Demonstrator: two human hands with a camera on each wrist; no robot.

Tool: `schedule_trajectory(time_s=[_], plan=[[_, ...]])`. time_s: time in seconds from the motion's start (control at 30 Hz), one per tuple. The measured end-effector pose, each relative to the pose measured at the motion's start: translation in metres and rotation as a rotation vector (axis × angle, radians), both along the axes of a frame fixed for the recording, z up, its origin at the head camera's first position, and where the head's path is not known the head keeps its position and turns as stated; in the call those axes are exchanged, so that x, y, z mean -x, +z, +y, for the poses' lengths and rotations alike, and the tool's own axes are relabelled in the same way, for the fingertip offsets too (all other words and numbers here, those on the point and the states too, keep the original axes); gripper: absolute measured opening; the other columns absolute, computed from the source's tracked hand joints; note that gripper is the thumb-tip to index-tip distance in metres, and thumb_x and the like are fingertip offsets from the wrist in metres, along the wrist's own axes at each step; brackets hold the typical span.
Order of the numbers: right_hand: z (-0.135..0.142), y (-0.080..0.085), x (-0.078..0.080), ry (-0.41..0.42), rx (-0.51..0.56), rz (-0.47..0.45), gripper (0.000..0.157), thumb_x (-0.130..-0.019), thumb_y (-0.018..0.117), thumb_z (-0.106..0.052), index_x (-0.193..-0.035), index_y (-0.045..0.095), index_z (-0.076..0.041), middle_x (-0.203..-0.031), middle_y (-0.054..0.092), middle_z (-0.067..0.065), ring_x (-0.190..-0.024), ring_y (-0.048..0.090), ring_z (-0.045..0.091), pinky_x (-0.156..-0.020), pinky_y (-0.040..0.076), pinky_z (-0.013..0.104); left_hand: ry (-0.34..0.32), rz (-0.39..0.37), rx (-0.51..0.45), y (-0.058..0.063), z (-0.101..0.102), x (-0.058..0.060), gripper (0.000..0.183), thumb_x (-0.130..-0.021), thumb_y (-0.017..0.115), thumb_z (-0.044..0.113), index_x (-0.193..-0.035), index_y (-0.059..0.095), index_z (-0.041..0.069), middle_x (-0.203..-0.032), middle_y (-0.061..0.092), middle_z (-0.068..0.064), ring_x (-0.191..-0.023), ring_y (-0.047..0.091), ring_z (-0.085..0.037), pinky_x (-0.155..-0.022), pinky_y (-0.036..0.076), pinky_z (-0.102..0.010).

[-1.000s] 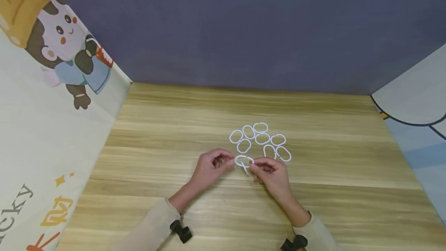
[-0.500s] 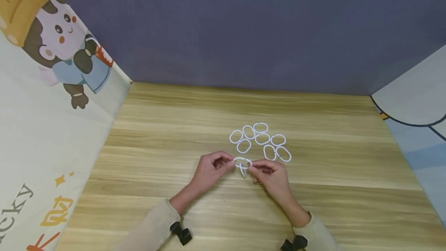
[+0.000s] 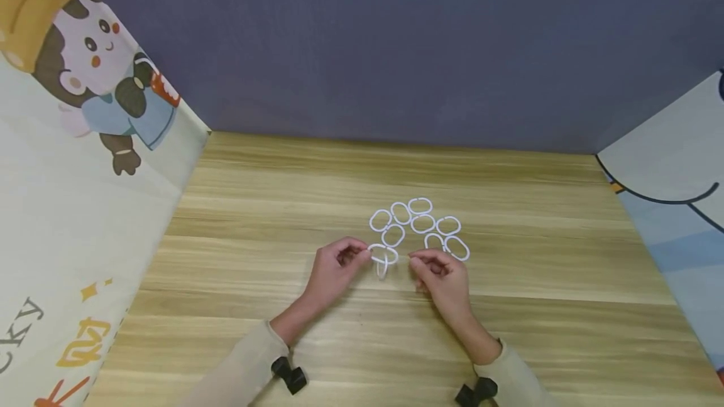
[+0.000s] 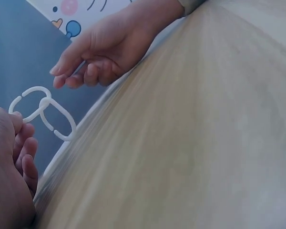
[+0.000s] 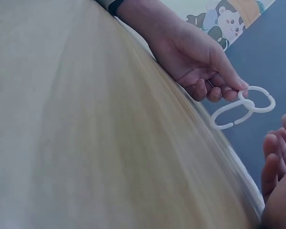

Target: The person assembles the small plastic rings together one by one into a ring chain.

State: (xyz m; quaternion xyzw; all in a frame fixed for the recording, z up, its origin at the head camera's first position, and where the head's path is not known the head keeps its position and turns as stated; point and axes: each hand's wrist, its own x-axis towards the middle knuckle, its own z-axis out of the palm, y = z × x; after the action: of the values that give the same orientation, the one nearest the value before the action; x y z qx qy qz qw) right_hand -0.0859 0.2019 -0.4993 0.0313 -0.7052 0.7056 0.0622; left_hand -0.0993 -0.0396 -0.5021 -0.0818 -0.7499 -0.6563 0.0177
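Note:
My left hand (image 3: 339,269) pinches one end of a white oval plastic link (image 4: 35,88), which has a small gap in its loop. A second link (image 4: 72,119) of the same kind hangs threaded through the first, and its own gap shows on the lower side. Both are held up over the table in the two wrist views. My right hand (image 3: 444,281) is a short way to the right, apart from the pair. Its fingers are loosely bent with nothing between them, the thumb near the forefinger.
Several more white oval links (image 3: 423,233) lie loose on the wooden table (image 3: 254,206), just beyond my hands. A dark blue panel (image 3: 367,49) rises at the back, with printed panels (image 3: 56,206) at the sides. Small black devices (image 3: 289,374) sit on my sleeves.
Earlier both hands were at the upper link; now my right hand has let go. My left hand has drawn the linked pair a little to the left, the second link hanging below.

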Motion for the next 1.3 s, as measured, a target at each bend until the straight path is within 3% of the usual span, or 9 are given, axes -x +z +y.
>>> schedule_trajectory(time_s=[0.27,0.47,0.63,1.0,1.3], plan=[[0.01,0.009,0.017,-0.064,-0.051,0.072,0.007,-0.095,0.075,0.016,-0.102,0.076,0.014,-0.081,0.075,0.001,-0.051,0.06,0.009,-0.049,0.051,0.018,0.069,0.031,-0.01,0.002,-0.016,0.012,0.006,-0.099,0.083,0.006,-0.104,0.081,0.002,-0.093,0.077,-0.011,-0.078,0.065,-0.012,-0.069,0.053,-0.02],[0.014,0.017,0.037,-0.068,-0.149,0.082,0.007,-0.095,0.082,0.009,-0.102,0.081,0.008,-0.076,0.073,0.012,-0.053,0.059,0.007,-0.049,0.048,0.017,0.147,0.028,-0.025,0.004,-0.032,0.022,0.007,-0.101,0.081,0.004,-0.105,0.079,-0.001,-0.094,0.076,-0.015,-0.079,0.066,-0.012,-0.069,0.052,-0.019],[0.013,0.02,0.052,-0.09,-0.269,0.082,0.012,-0.092,0.088,0.003,-0.102,0.083,0.004,-0.089,0.076,0.016,-0.058,0.055,0.003,-0.052,0.041,0.014,0.196,0.025,-0.045,0.004,-0.039,0.027,0.007,-0.101,0.078,-0.001,-0.106,0.076,-0.005,-0.093,0.074,-0.015,-0.079,0.065,-0.009,-0.068,0.051,-0.017],[0.008,0.02,0.073,-0.103,-0.411,0.08,0.008,-0.09,0.089,0.0,-0.097,0.084,0.0,-0.085,0.075,0.012,-0.063,0.054,0.003,-0.055,0.04,0.013,0.212,0.016,-0.044,0.003,-0.041,0.028,0.009,-0.102,0.076,-0.001,-0.106,0.074,-0.01,-0.09,0.074,-0.016,-0.076,0.063,-0.006,-0.067,0.051,-0.016],[0.0,0.013,0.079,-0.113,-0.473,0.088,0.009,-0.087,0.092,-0.002,-0.092,0.086,-0.004,-0.08,0.074,0.01,-0.065,0.055,0.005,-0.057,0.041,0.012,0.172,0.035,-0.023,0.001,-0.041,0.027,0.008,-0.101,0.078,-0.001,-0.106,0.076,-0.008,-0.091,0.073,-0.023,-0.075,0.063,-0.01,-0.064,0.049,-0.016]])
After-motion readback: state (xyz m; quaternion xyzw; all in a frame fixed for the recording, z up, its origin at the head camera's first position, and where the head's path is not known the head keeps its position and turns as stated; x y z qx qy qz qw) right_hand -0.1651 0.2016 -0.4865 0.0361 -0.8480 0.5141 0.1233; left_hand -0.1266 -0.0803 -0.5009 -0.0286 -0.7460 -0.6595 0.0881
